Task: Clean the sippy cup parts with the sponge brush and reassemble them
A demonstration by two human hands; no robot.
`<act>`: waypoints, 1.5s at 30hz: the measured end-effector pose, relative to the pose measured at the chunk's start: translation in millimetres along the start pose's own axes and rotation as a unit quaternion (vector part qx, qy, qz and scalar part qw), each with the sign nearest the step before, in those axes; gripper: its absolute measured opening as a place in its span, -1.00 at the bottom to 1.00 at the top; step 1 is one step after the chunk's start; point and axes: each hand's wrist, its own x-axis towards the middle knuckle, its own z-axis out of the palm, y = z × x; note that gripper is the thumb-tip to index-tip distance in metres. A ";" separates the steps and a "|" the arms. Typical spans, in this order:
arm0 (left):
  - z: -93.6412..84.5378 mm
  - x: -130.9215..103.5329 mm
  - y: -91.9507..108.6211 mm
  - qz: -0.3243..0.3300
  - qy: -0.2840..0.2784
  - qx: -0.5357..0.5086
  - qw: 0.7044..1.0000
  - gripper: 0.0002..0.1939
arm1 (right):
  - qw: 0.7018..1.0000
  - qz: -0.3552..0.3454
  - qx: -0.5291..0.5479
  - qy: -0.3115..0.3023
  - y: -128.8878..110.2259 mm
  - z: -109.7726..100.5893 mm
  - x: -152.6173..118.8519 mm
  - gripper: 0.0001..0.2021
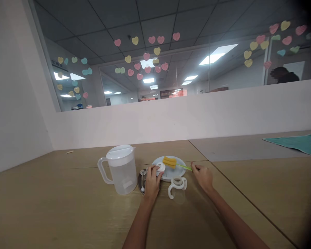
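My left hand [152,180] is closed on a white ring-shaped cap [161,168], held at the left side of a pale shallow dish [181,171]. My right hand [202,176] pinches the thin green handle of a sponge brush [169,162]. Its yellow sponge head is over the dish, left of my right hand. Between my hands a clear bottle [178,196] with white side handles stands on the table, its top uncapped. Partly hidden under my left hand is a dark round plate [140,185], on which a white straw piece [142,181] lies.
A translucent lidded pitcher [124,174] stands left of the plate, its handle facing left. A teal cloth [300,143] lies at the far right of the wooden table [80,214]. Behind runs a low white wall with a window above, where a person [285,75] shows.
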 end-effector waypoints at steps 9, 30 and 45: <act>0.7 0.7 -2.2 0.004 -0.020 0.002 1.000 -0.79 | 0.995 -0.065 0.014 0.076 0.2 6.6 -4.9 -0.35; -8.1 3.4 -8.7 -0.063 0.073 0.121 0.988 -0.80 | 0.990 0.024 0.101 0.095 6.0 -1.5 5.7 -0.40; -4.8 -2.8 -15.5 -0.152 -0.110 0.272 0.944 -0.87 | 0.997 -0.002 0.005 0.079 5.2 -0.6 2.7 -0.45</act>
